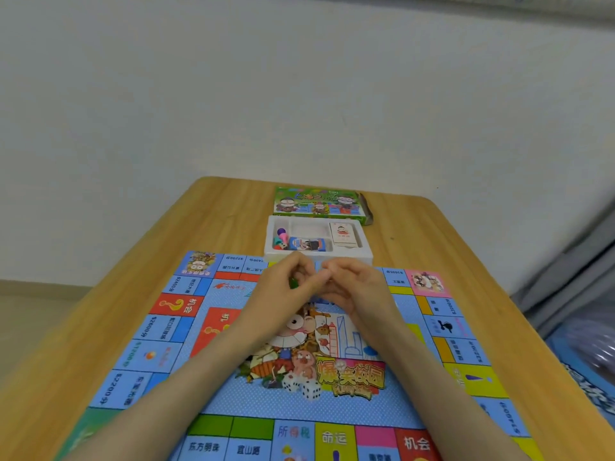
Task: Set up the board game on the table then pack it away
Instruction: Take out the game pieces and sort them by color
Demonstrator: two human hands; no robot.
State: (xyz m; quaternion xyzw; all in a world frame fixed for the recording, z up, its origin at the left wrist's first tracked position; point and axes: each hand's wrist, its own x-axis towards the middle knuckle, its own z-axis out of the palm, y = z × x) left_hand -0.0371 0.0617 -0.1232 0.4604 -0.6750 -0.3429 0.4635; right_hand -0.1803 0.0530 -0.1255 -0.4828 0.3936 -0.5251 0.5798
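body: two bare hands | left hand (290,287) | right hand (356,288) | forearms bare (as far as seen)

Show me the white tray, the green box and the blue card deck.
white tray (366,241): head view, on its right rim.
green box (316,202): head view, middle of its printed top.
blue card deck (309,244): head view, middle of its top face.

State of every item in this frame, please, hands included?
Board: unfolded, flat on table.
Tray: uncovered, pawns and cards inside.
Box: lying flat behind tray.
Left grip: pinches green piece.
Right grip: fingers curled, touching left grip; contents unclear.
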